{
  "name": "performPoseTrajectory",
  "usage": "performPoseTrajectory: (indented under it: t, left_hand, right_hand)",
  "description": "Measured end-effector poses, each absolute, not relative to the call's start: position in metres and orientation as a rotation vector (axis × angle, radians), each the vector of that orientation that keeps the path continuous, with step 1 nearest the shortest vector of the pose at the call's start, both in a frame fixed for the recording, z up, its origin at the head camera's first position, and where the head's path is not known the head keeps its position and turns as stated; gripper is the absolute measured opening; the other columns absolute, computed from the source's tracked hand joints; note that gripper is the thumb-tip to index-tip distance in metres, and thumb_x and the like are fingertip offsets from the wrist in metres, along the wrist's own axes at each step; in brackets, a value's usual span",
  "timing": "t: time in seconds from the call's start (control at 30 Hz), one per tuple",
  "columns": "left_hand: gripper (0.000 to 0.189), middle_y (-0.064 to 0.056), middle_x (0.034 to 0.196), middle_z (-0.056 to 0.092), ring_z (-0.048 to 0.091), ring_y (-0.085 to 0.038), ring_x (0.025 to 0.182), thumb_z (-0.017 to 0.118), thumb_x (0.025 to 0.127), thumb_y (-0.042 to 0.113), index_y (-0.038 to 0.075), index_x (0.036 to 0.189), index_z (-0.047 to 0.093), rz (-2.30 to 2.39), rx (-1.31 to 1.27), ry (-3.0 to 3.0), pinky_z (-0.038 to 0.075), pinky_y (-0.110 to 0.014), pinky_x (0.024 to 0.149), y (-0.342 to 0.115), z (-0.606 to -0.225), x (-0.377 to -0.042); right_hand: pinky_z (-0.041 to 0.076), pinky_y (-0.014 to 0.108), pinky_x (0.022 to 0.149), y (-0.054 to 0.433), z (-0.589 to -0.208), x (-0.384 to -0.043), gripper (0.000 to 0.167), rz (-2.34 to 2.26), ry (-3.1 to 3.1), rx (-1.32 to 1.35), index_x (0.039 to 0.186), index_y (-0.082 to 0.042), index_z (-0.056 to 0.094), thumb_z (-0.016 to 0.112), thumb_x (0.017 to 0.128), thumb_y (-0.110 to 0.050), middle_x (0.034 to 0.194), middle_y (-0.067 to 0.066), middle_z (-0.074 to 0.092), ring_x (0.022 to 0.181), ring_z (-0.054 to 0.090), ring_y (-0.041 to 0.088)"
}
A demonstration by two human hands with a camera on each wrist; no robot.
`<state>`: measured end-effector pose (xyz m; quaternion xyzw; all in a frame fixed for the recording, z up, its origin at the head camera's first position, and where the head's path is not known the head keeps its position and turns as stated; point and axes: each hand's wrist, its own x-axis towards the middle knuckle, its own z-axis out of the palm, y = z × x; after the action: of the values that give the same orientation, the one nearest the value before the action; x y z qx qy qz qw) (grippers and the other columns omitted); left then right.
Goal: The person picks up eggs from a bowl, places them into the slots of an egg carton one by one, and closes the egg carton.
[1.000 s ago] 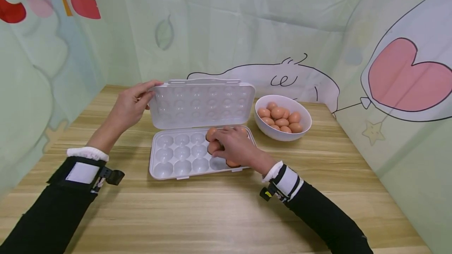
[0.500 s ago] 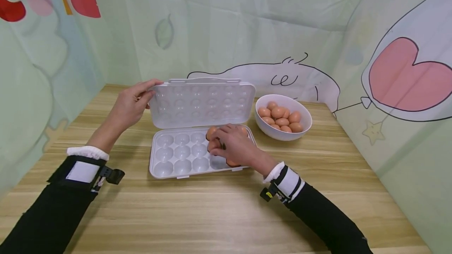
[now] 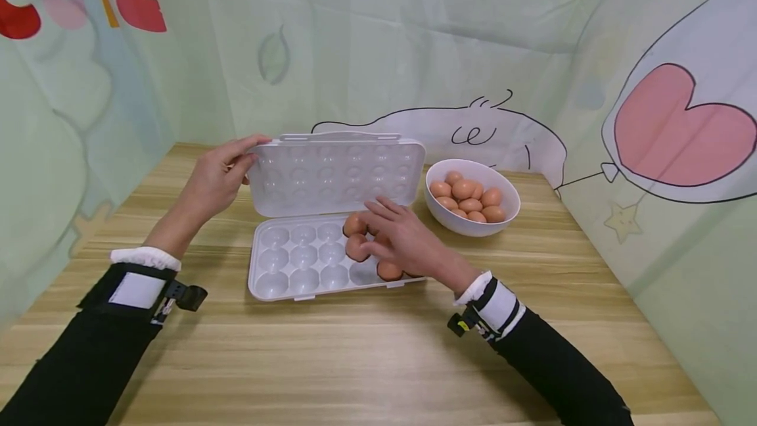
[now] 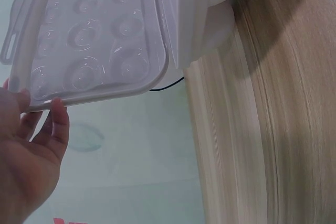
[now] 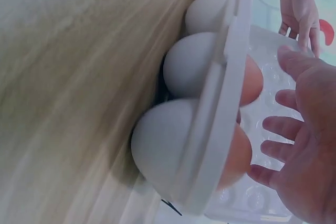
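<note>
A white plastic egg box lies on the table, its cupped base [image 3: 304,257] flat and its lid [image 3: 337,179] raised at the back. My left hand [image 3: 215,179] pinches the lid's left upper corner between thumb and fingers, as the left wrist view confirms on the lid edge [image 4: 84,100]. Over the base's right end hovers my right hand [image 3: 408,238], fingers spread and holding nothing. Brown eggs sit in cups beneath and beside it: one egg [image 3: 355,223] at the back, a middle egg [image 3: 357,248] by the thumb, a front egg [image 3: 389,270]. The hand partly hides others.
A white bowl [image 3: 479,227] heaped with brown eggs [image 3: 464,189] stands right of the egg box, close to the lid. The wooden table [image 3: 355,360] extends in front. A printed cloth [image 3: 367,51] hangs behind and along the sides.
My right hand has let go of the middle egg, which stays in its cup. The fingers have spread, and the hand has lifted slightly to the right. The left hand keeps its place.
</note>
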<state>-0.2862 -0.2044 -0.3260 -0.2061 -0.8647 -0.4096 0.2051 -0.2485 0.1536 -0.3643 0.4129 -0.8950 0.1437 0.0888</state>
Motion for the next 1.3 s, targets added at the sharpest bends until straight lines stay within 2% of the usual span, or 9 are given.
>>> performPoseTrajectory:
  t: [0.1, 0.37, 0.57, 0.83, 1.0, 1.07, 1.23, 1.3]
  left_hand:
    - [0.038, -0.018, 0.138, 0.062, 0.058, -0.028, 0.087, 0.049, 0.109, 0.005, 0.011, 0.145, 0.061, -1.146, -0.578, -2.409, 0.046, -0.012, 0.065, -0.205, -0.326, -0.286]
    - [0.038, -0.017, 0.135, 0.063, 0.058, -0.025, 0.084, 0.05, 0.109, 0.003, 0.011, 0.143, 0.062, -1.137, -0.566, -2.403, 0.047, -0.013, 0.065, -0.204, -0.327, -0.288]
    - [0.038, -0.017, 0.136, 0.063, 0.058, -0.023, 0.084, 0.05, 0.108, 0.002, 0.011, 0.143, 0.062, -1.127, -0.566, -2.403, 0.047, -0.012, 0.065, -0.203, -0.326, -0.29]
    - [0.038, -0.017, 0.137, 0.063, 0.059, -0.022, 0.085, 0.05, 0.108, 0.002, 0.011, 0.143, 0.062, -1.114, -0.576, -2.39, 0.047, -0.01, 0.065, -0.204, -0.328, -0.288]
    - [0.038, -0.015, 0.135, 0.064, 0.058, -0.015, 0.083, 0.051, 0.108, 0.001, 0.012, 0.142, 0.063, -1.105, -0.569, -2.383, 0.048, -0.011, 0.065, -0.204, -0.329, -0.288]
    - [0.039, -0.015, 0.134, 0.064, 0.058, -0.013, 0.082, 0.051, 0.108, 0.001, 0.012, 0.142, 0.063, -1.107, -0.571, -2.378, 0.048, -0.011, 0.065, -0.205, -0.329, -0.288]
    - [0.038, -0.016, 0.134, 0.064, 0.057, -0.012, 0.08, 0.051, 0.108, 0.001, 0.012, 0.142, 0.063, -1.105, -0.578, -2.373, 0.047, -0.01, 0.065, -0.204, -0.329, -0.288]
    - [0.038, -0.015, 0.135, 0.064, 0.057, -0.015, 0.081, 0.05, 0.108, 0.002, 0.012, 0.142, 0.063, -1.106, -0.579, -2.376, 0.047, -0.01, 0.065, -0.203, -0.328, -0.288]
  right_hand:
    - [0.028, 0.06, 0.118, 0.159, -0.362, -0.248, 0.052, 0.433, -2.683, 1.221, 0.147, -0.012, 0.058, 0.066, 0.102, -0.038, 0.159, 0.018, 0.043, 0.153, 0.026, 0.036]
    - [0.028, 0.06, 0.118, 0.182, -0.353, -0.252, 0.063, 0.369, -2.698, 1.104, 0.152, -0.007, 0.051, 0.065, 0.102, -0.042, 0.16, 0.017, 0.041, 0.153, 0.027, 0.037]
    - [0.021, 0.057, 0.122, 0.208, -0.344, -0.255, 0.063, 0.398, -2.72, 1.03, 0.154, -0.007, 0.048, 0.063, 0.104, -0.041, 0.161, 0.017, 0.039, 0.153, 0.024, 0.038]
    - [0.022, 0.059, 0.121, 0.243, -0.336, -0.27, 0.064, 0.374, -2.731, 0.876, 0.152, -0.002, 0.05, 0.069, 0.101, -0.036, 0.158, 0.022, 0.042, 0.151, 0.027, 0.043]
    - [0.021, 0.055, 0.122, 0.265, -0.331, -0.283, 0.063, 0.376, -2.798, 0.766, 0.152, -0.001, 0.049, 0.068, 0.102, -0.035, 0.158, 0.022, 0.042, 0.152, 0.027, 0.04]
    - [0.02, 0.051, 0.124, 0.273, -0.331, -0.29, 0.06, 0.375, -2.807, 0.752, 0.15, 0.001, 0.051, 0.068, 0.102, -0.031, 0.157, 0.023, 0.044, 0.151, 0.029, 0.04]
    - [0.02, 0.053, 0.123, 0.289, -0.332, -0.306, 0.052, 0.381, -2.847, 0.728, 0.147, 0.005, 0.052, 0.067, 0.102, -0.015, 0.153, 0.029, 0.044, 0.148, 0.032, 0.044]
    - [0.022, 0.054, 0.122, 0.293, -0.332, -0.313, 0.046, 0.353, -2.856, 0.736, 0.142, 0.007, 0.056, 0.068, 0.1, -0.01, 0.145, 0.032, 0.052, 0.146, 0.035, 0.046]
